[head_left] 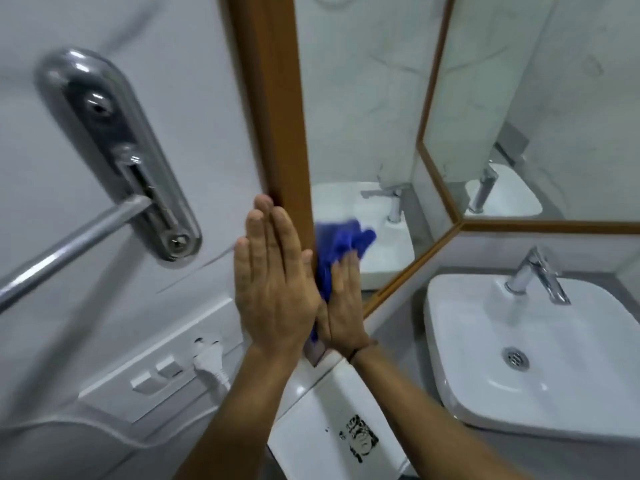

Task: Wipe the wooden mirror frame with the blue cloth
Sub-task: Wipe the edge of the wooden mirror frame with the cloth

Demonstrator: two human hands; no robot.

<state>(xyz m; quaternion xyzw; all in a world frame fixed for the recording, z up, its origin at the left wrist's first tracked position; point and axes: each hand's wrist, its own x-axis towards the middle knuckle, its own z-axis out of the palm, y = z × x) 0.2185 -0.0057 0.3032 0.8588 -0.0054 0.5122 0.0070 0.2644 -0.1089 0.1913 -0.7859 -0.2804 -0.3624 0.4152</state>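
Observation:
The wooden mirror frame (277, 98) runs down the middle as a broad vertical strip, and its lower edge slants off toward the sink. My right hand (344, 306) presses the blue cloth (337, 244) against the frame's inner edge, where it meets the glass. Bunched cloth sticks out above my fingers and hangs a little below my palm. My left hand (272, 271) lies flat with straight fingers on the frame's outer edge and the wall, holding nothing. Both hands hide the lower part of the vertical strip.
A chrome towel-bar bracket (114, 150) juts from the wall at left. Below it sits a white switch plate (156, 372) with a plug in it. A white basin (533, 358) with a chrome tap (536, 275) stands at right. A white box (332, 424) lies under my forearms.

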